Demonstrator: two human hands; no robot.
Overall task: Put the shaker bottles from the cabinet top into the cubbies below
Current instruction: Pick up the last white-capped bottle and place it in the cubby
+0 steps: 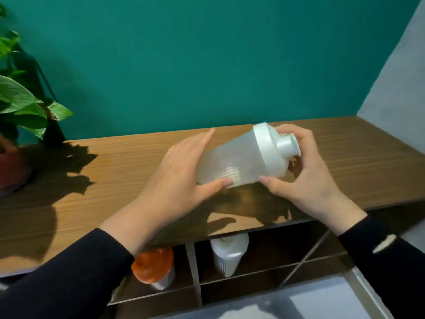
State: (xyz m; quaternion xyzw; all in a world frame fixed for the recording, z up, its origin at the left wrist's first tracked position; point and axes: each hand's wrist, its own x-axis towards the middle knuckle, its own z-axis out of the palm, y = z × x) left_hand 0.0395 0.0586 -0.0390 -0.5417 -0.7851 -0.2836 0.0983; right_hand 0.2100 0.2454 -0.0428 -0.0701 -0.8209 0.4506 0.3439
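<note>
At the far left of the bench (pixel 69 180) stood a potted plant (pixel 20 107), well apart from the work; further right, the person's left hand (pixel 181 178) cupped the base end of a frosted shaker bottle (pixel 232 164), palm against its side and thumb pressed under the body; the bottle lay tilted almost on its side, held clear above the wood near the front edge, its white lid (pixel 269 150) and spout cap pointing right; the right hand (pixel 305 171) wrapped the lid end, fingers curled over the cap and thumb beneath the rim, so both hands were closed around the one bottle, one at each end.

Below the bench, the left cubby (pixel 181 268) already held an orange-lidded bottle (pixel 153 265); the cubby beside it held a white-lidded bottle (pixel 227 254); the cubby to the right (pixel 317 245) looked empty, though part of it was hidden by the right sleeve.

The step in hand appeared to be carrying this bottle down to a free cubby; to do it well, the person would probably keep a firm hold on the body rather than the cap alone, bring the bottle upright, lower it past the front edge without knocking the wood, and set it base-down on the shelf, clear of the divider.
</note>
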